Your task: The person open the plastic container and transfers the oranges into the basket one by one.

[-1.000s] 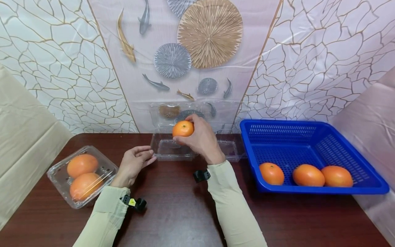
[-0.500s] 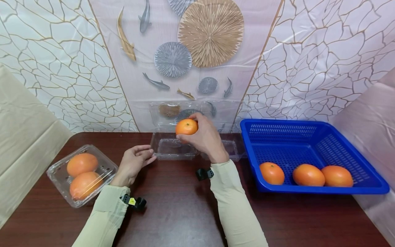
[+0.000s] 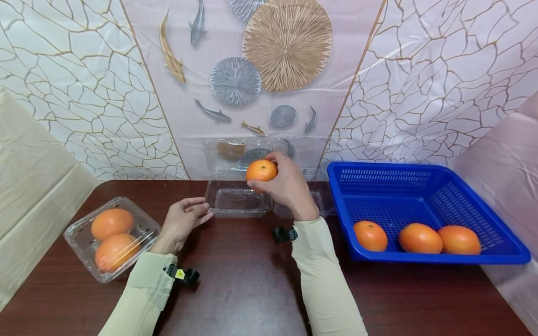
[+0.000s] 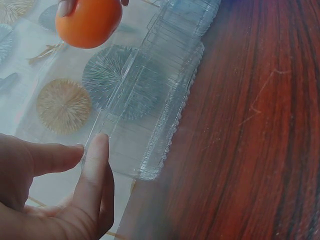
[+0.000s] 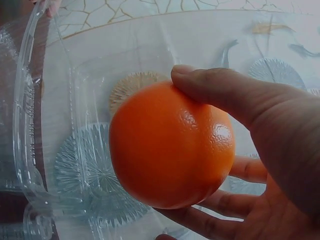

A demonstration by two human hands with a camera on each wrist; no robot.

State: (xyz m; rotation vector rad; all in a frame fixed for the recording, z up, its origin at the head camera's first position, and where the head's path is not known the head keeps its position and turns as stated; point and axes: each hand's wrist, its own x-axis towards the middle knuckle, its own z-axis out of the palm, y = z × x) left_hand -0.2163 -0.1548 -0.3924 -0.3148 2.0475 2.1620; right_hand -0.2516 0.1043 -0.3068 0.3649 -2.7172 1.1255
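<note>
My right hand [image 3: 290, 186] grips an orange [image 3: 261, 171] between thumb and fingers, held above two clear plastic clamshell boxes with raised lids. In the right wrist view the thumb lies across the top of the orange [image 5: 172, 145] and the fingers curl under it. The left clamshell box [image 3: 237, 200] has no fruit in it; the right clamshell box [image 3: 321, 200] is partly hidden behind my right hand and wrist. My left hand [image 3: 182, 221] is at the left box's side, and in the left wrist view its thumb and forefinger pinch the box's edge [image 4: 117, 117].
A blue perforated basket [image 3: 391, 175] stands on the right with three oranges [image 3: 420, 238] along its near side. On the left sits a closed clear box [image 3: 80, 254] holding two oranges [image 3: 112, 225]. The patterned backdrop [image 3: 235, 121] rises right behind the raised lids.
My right hand has carried the orange to the right and slightly upward, from over the left box toward the right one. My left hand has stayed at the box's edge.
</note>
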